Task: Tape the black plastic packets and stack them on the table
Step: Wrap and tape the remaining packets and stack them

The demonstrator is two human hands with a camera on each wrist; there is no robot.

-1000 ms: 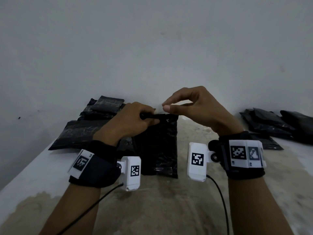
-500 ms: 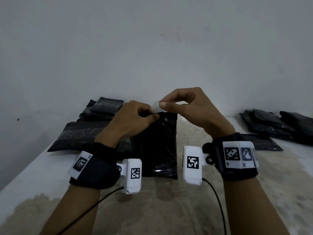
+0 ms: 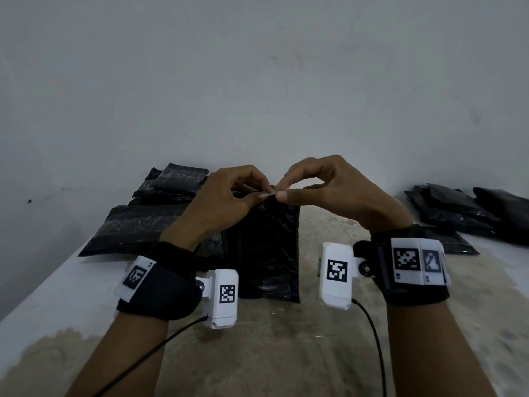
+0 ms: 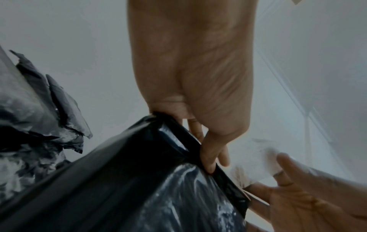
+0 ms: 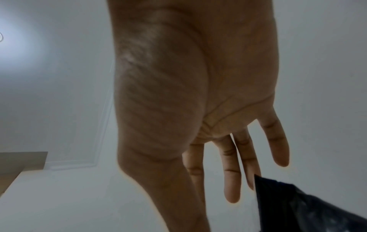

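A black plastic packet [image 3: 266, 247] stands upright on the table [image 3: 272, 353] in front of me. My left hand [image 3: 229, 202] pinches its folded top edge, and the left wrist view shows the thumb and fingers clamped on the fold of the packet [image 4: 139, 180]. My right hand [image 3: 323, 190] pinches a small clear piece of tape [image 3: 267, 194] by thumb and forefinger right at that edge. The tape [image 4: 256, 160] hangs beside the fold in the left wrist view. A corner of the packet [image 5: 298, 208] shows in the right wrist view below loosely extended fingers.
A pile of black packets [image 3: 160, 207] lies at the back left against the wall. Another heap of black packets [image 3: 469, 216] lies at the back right. Cables run from both wrist cameras toward me.
My right hand has brought the tape piece down and left onto the packet's top edge. My left hand has shifted its pinch higher on the fold, beside the tape.
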